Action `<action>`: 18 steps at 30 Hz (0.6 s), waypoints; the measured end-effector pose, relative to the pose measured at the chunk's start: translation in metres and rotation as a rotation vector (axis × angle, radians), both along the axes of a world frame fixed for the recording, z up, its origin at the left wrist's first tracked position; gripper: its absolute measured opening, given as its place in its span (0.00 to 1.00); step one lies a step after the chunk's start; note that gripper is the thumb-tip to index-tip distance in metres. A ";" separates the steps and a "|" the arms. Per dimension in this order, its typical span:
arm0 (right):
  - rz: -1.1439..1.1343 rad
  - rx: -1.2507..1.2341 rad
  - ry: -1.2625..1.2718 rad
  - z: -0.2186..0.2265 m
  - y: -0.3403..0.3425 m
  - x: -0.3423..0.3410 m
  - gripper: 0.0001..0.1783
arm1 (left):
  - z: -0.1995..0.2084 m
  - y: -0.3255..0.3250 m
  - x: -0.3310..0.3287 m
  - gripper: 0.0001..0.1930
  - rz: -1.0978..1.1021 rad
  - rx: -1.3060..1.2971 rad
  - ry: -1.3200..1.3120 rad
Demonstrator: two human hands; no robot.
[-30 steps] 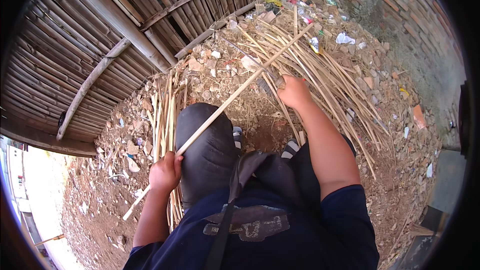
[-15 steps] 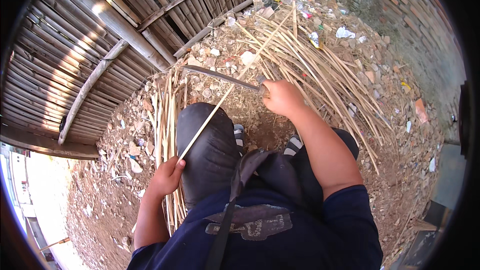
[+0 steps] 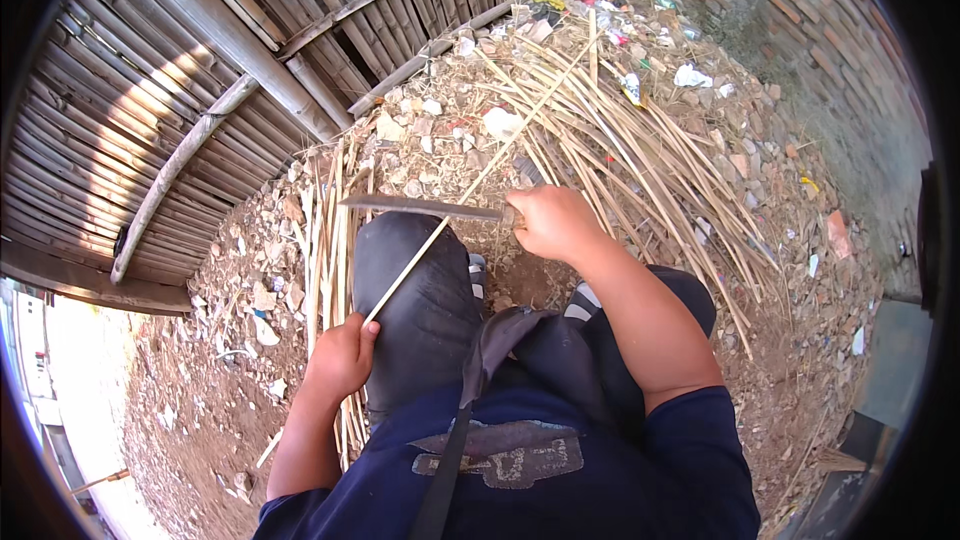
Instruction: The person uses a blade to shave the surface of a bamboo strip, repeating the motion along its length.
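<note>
Left hand (image 3: 340, 358) closed around the near end of a long thin bamboo strip (image 3: 470, 185); grip is a full fist, thumb on top, beside the left knee (image 3: 425, 290). From this grip the strip runs up and to the right, across the knee and out over the rubble, its far end reaching the litter at the top of the view.

Right hand (image 3: 555, 220) closed on the handle of a knife (image 3: 420, 206). The blade extends left from this grip, lying roughly level and flat-looking — it crosses the strip just above the knee. Blade and strip meet at that crossing; whether the edge bites into the strip cannot be told. The handle itself is hidden inside the fist.

Relative to the right grip, the strip passes just to the left, close to the knuckles. Relative to the left grip, the knife sits above and to the right, well apart.

A bundle of split strips (image 3: 330, 240) lies on the ground left of the knee, just above the left hand. A larger loose pile of strips (image 3: 640, 150) spreads beyond and to the right of the right hand. A bamboo wall (image 3: 150, 90) stands to the left — a brick wall (image 3: 830, 30) to the upper right. Ground (image 3: 200, 400) is dirt with stones and scraps.
</note>
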State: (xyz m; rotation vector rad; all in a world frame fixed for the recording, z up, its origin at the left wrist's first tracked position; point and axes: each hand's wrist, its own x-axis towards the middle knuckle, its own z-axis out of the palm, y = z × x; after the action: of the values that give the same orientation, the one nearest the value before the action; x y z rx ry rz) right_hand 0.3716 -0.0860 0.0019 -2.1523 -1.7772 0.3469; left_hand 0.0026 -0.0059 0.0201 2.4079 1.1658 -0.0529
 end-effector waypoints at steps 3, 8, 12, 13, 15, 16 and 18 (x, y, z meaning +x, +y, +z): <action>-0.089 -0.056 0.047 0.001 0.002 0.005 0.10 | -0.004 -0.002 0.001 0.17 0.004 0.016 0.001; -0.407 -0.040 0.182 -0.017 0.000 0.054 0.20 | 0.001 0.001 0.005 0.17 -0.003 0.061 0.045; -0.252 -0.110 0.189 0.002 0.000 0.008 0.17 | -0.006 -0.001 0.001 0.17 0.001 0.087 0.050; -0.159 -0.093 0.098 0.002 0.001 -0.004 0.15 | -0.006 -0.001 0.002 0.17 -0.003 0.084 0.042; -0.046 -0.034 0.076 -0.008 0.003 0.000 0.12 | -0.012 0.000 0.002 0.16 0.001 0.088 0.038; -0.153 -0.134 0.181 -0.009 0.006 0.009 0.14 | -0.014 0.000 0.002 0.16 0.007 0.100 0.032; -0.308 0.024 0.229 -0.022 0.008 0.032 0.13 | -0.008 0.001 0.006 0.16 0.010 0.111 0.038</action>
State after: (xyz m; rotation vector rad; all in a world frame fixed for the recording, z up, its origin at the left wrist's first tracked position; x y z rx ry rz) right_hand 0.4033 -0.0775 -0.0199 -2.2232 -1.2986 0.4680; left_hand 0.0082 -0.0049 0.0123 2.5068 1.2281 -0.0316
